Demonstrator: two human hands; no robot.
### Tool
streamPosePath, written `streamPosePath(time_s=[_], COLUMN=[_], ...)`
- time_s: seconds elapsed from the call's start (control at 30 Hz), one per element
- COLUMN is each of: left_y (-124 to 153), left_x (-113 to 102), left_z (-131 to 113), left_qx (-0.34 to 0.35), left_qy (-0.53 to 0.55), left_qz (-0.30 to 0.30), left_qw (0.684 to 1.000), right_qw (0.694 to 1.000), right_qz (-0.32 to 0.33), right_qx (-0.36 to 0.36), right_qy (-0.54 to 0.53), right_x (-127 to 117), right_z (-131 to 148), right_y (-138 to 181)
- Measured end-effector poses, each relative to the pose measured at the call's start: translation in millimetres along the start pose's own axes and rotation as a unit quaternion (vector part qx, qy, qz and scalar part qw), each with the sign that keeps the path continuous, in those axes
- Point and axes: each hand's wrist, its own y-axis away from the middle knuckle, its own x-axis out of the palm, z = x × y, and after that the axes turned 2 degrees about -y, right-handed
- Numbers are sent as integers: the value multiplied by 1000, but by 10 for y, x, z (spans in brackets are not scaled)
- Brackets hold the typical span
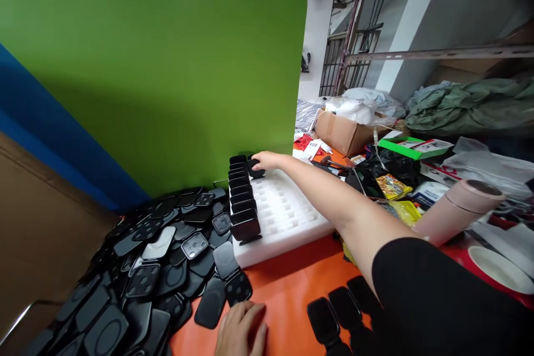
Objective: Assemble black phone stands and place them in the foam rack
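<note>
My right hand (263, 161) reaches far forward and is closed on a black plastic part (255, 168) at the far end of a white foam tray (287, 214). A row of several black parts (242, 197) stands upright in slots along the tray's left side. My left hand (242, 329) rests at the bottom edge on the orange table (287, 283), fingers curled loosely, beside a flat black part (211, 303). A large heap of black parts (146, 267) lies to the left. Three more black parts (337, 314) lie under my right arm.
A green partition panel (167, 78) stands behind the tray, with a brown cardboard wall (37, 222) at left. Right of the tray are a pink tape roll (459, 206), a cardboard box (346, 130), snack packets, bags and a metal shelf.
</note>
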Motion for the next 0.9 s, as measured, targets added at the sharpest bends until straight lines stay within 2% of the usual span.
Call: streamPosePath(time_s=[0.07, 0.13, 0.2, 0.23, 0.27, 0.33, 0.4, 0.47, 0.57, 0.67, 0.8, 0.9], left_y=[-3, 3, 14, 16, 15, 0, -31, -60, -46, 51, 207, 253], left_x=[-51, -86, -111, -119, -120, -90, -1, 137, 345, 420, 294, 173], left_z=[-52, -88, -102, -105, -108, -140, -249, -460, -873, -1144, -1128, -1055], left_qx=[-7, -11, -10, -8, -6, -4, -2, 20, 81, 119, 138, 167], left_qy=[4, 14, 23, 24, 24, 24, 38, 62, 101, 121, 148, 185], left_qz=[8, 11, 8, 6, 3, 0, 3, 20, 66, 103, 148, 176], left_qw=[1000, 1000, 1000, 1000, 1000, 1000, 999, 998, 989, 980, 968, 952], right_qw=[999, 993, 988, 990, 994, 992, 989, 990, 991, 993, 992, 988], right_qz=[-50, -112, -146, -137, -96, 32, 94, 126, 131, 109, 66, 31], right_qx=[12, 29, 30, 17, -32, -110, -102, -55, -10, -31, -104, -146], right_qy=[13, 26, 37, 40, 44, 53, 50, 36, 20, 14, 25, 46], right_x=[-5, 69, 310, 497, 715, 1190, 1621, 1942, 2203, 2266, 2184, 2052], right_z=[96, 198, 289, 329, 365, 432, 493, 550, 646, 743, 769, 721], right_y=[193, 556, 1123, 1475, 1857, 2638, 3304, 3747, 4036, 4154, 4278, 4228])
